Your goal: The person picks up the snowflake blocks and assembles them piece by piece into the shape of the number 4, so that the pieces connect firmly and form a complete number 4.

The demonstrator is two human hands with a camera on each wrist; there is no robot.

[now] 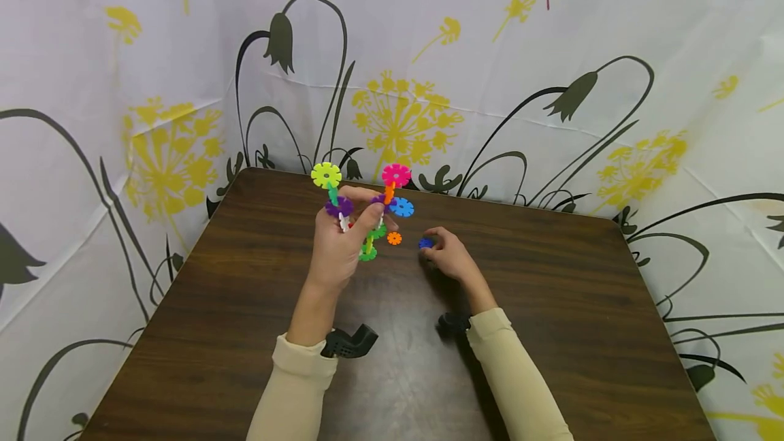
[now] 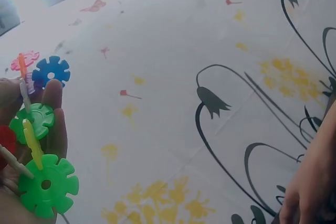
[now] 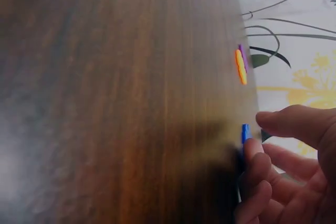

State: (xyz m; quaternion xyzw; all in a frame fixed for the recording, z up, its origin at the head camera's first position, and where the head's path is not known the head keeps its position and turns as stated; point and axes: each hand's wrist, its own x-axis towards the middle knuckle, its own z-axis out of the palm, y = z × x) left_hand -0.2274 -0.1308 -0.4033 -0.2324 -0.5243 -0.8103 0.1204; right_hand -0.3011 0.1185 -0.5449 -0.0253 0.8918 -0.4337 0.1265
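Observation:
My left hand (image 1: 335, 247) holds up a built piece of joined, notched plastic discs (image 1: 327, 175), its thumb pressed against it. Lime, teal, purple, pink, orange, light blue, white and green discs show in it; a red one (image 2: 7, 145) shows at the palm in the left wrist view. My right hand (image 1: 452, 254) reaches down to a loose dark blue disc (image 1: 425, 243) on the table. In the right wrist view this blue disc (image 3: 245, 132) is seen edge-on at a fingertip, and the thumb (image 3: 270, 121) stands apart from it.
The dark wooden table (image 1: 233, 332) runs back to a flower-printed cloth (image 1: 490, 87). A loose orange disc (image 1: 395, 238) lies between the hands, with a purple disc (image 3: 243, 56) beside it in the right wrist view. Black camera mounts (image 1: 350, 342) sit on both wrists.

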